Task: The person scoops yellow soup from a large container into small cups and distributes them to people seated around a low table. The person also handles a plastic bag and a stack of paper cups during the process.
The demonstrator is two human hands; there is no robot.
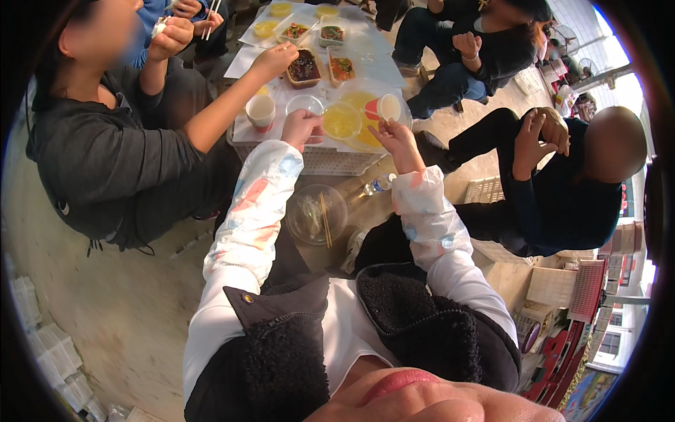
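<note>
My left hand [304,130] has its fingers at the left rim of a small clear plastic bowl of yellow soup [341,122]. Just right of that bowl, the fingertips of my right hand [395,141] meet the lower rim of a red-and-white paper cup [381,107]. The cup leans over a large clear bowl of yellow soup [364,142], its mouth turned to the right. Behind my left hand stands a clear round bowl [304,104]. Another paper cup [260,112] is upright to its left. Patterned sleeve covers reach down to both my wrists.
Food containers, including one of dark food [305,67], stand on the paper-covered crate table [240,129]. A neighbour's arm [227,108] extends over it from the left. Other people sit around. Below are a water bottle [379,184] and a plastic bowl with chopsticks [316,215].
</note>
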